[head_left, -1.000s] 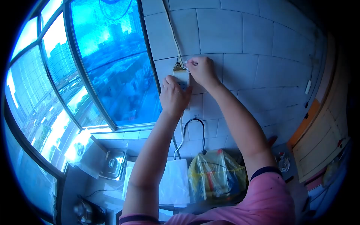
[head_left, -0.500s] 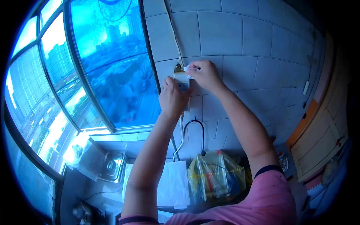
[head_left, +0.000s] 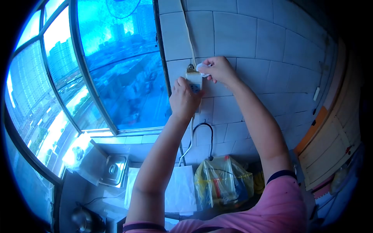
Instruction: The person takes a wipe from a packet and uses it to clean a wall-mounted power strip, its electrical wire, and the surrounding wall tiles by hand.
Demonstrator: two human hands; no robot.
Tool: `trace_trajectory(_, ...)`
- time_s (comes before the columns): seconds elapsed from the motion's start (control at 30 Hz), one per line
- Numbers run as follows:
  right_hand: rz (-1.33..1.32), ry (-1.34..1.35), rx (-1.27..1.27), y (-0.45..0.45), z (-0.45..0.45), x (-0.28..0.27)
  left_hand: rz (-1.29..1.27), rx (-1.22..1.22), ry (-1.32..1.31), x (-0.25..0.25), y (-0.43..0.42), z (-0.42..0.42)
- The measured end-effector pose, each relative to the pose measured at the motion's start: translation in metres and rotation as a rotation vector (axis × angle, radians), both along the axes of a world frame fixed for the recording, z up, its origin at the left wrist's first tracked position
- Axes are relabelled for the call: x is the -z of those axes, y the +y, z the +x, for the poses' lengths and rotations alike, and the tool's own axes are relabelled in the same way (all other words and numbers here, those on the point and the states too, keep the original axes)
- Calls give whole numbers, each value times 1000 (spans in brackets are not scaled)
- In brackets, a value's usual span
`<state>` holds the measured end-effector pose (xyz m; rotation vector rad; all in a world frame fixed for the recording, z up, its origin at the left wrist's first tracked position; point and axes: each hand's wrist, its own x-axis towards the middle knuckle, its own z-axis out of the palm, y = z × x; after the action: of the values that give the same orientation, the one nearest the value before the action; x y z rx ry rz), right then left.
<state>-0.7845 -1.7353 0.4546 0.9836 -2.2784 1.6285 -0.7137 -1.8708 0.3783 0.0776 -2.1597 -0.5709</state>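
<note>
While left hand clasps power strip, wad alongside, in right hand

White wad now more visible

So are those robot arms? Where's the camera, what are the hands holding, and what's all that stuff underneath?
No robot here! Those are a person's own bare arms. The camera sits on that person's head and looks forward and down, so you see roughly what they see. The round, bendy look comes from a very wide lens.

The left hand holds the power strip on the tiled wall. The right hand pinches a crumpled white wad, maybe tissue or cloth, near its top.

Below, on the counter, are a metal container, a white sheet and a yellowish see-through plastic bag with something inside. On the left is a window.
</note>
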Motion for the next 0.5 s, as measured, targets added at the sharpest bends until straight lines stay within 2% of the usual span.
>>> trace_trajectory(0.1, 26, -4, 27, -6, -4, 3, -1, -1, 3, 2, 0, -2)
trace_trajectory(0.17, 1, 329, 152, -10, -3, 9, -14, -7, 22, 1, -1, -2)
trace_trajectory(0.2, 0, 326, 153, -9, 1, 10, -10, 0, 9, 0, -2, -2)
trace_trajectory(0.27, -72, 91, 68, -6, 11, 12, -5, 6, -3, -1, -2, -1)
trace_trajectory(0.4, -149, 155, 31, -5, 6, 29, 5, 22, -2, 1, -3, -1)
trace_trajectory(0.47, -83, 645, 93, -6, 2, 32, 12, 29, 16, 2, -4, -2)
trace_trajectory(0.5, -82, 645, 89, -7, 1, 31, 0, 25, 28, 2, -3, -1)
